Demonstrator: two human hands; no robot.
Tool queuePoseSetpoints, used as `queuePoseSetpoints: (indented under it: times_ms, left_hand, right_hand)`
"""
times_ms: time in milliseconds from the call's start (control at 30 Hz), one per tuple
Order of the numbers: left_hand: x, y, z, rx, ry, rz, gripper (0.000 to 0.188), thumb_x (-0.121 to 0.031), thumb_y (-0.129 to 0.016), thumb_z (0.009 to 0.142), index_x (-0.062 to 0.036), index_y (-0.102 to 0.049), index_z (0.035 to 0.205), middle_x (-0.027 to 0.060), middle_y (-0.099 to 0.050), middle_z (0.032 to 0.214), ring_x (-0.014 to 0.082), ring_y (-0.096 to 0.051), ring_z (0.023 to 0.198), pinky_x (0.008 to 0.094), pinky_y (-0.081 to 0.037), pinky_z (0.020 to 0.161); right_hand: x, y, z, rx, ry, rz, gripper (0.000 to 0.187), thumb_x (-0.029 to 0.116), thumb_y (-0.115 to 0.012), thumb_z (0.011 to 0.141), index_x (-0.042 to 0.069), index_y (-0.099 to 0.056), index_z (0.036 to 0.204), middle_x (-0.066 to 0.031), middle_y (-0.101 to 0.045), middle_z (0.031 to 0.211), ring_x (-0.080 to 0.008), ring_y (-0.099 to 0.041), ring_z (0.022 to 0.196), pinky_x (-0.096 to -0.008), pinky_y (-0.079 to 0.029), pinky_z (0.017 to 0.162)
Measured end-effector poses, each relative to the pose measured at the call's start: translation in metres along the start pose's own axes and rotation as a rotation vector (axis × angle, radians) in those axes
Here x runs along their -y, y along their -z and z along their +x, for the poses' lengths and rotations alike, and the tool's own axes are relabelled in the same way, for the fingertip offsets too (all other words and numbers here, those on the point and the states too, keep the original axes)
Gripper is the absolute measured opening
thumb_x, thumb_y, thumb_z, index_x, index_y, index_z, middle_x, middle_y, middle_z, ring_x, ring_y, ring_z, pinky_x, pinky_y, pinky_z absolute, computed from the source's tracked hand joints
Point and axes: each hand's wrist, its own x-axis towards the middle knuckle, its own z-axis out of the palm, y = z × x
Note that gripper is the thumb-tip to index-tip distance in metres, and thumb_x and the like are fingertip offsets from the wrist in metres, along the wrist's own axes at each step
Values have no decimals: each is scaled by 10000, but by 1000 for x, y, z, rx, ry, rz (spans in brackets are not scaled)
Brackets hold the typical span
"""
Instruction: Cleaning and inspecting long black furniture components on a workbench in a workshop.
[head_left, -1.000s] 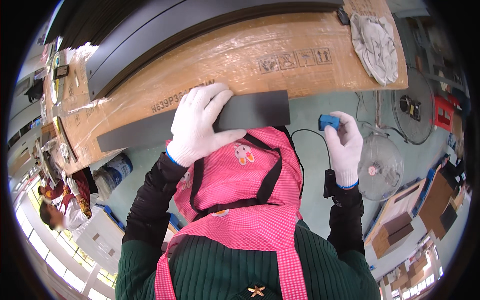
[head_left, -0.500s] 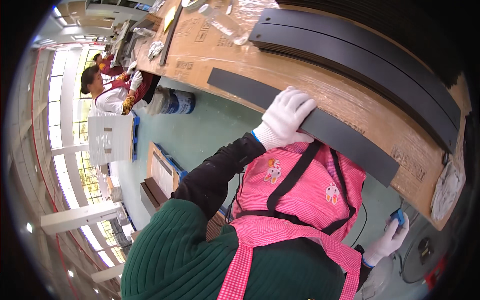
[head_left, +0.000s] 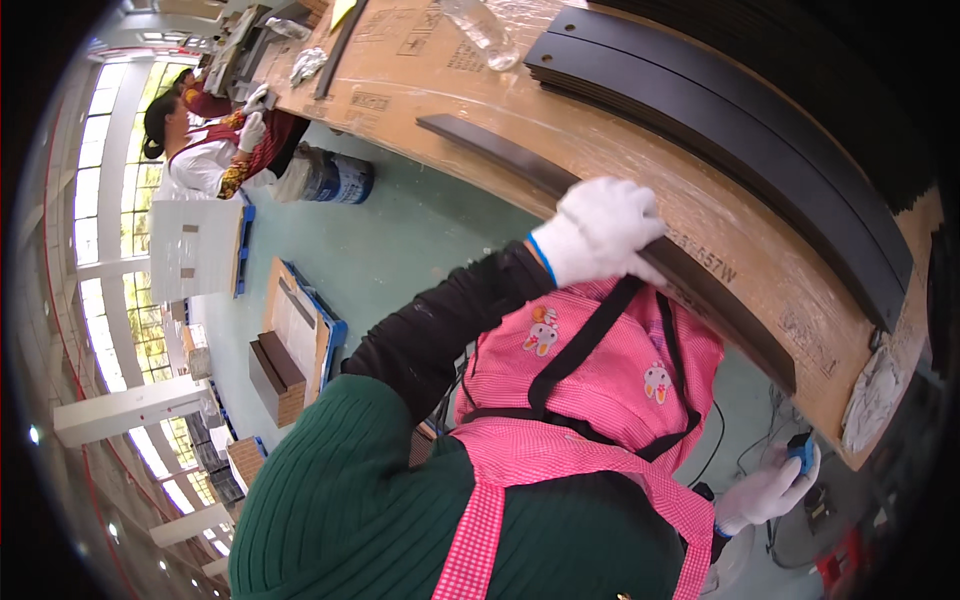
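Note:
A long dark grey panel strip (head_left: 728,308) lies along the near edge of the cardboard-covered table (head_left: 400,100), tipped up so that a narrow side shows. My left hand (head_left: 607,230), in a white glove, is closed around its middle from above. The fingertips on the far side are partly hidden. Low at the right, beyond the table corner, my gloved right hand (head_left: 765,492) grips a small blue-and-black block (head_left: 802,450) between thumb and fingers. What the block is cannot be made out.
A stack of similar dark panels (head_left: 720,130) lies farther back on the table. A plastic bottle (head_left: 485,35) stands left of it; crumpled white wrap (head_left: 873,400) lies at the right corner. Left, a co-worker (head_left: 205,150) stands near a blue bucket (head_left: 340,178). Cables trail below the right corner.
The panel under my left hand has gone from lying flat to tipped on its side. My left hand has rolled with it. My right hand still holds the blue block, slightly lower in view.

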Motion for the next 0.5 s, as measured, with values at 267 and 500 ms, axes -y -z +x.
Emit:
queuePoseSetpoints:
  times_ms: [267, 500]
  left_hand:
    - [14, -12, 39, -258, 52, 79, 495, -479, -807, 824, -92, -725, 1122, 112, -677, 1005, 339, -657, 996, 459, -510, 878]
    - [2, -23, 22, -161, -49, 78, 911, -529, -892, 644, -93, -613, 1393, 152, -595, 1289, 381, -562, 1225, 517, -452, 1080]
  right_hand:
    - [17, -22, -7, -58, 22, 20, 337, -26, -557, 931, -38, -632, 1259, -127, -678, 1131, -204, -661, 952, -333, -561, 854]
    - [-6, -10, -5, 52, -139, 98, 347, -19, -647, 974, -24, -608, 1319, -78, -686, 1126, -132, -669, 994, -270, -556, 874]
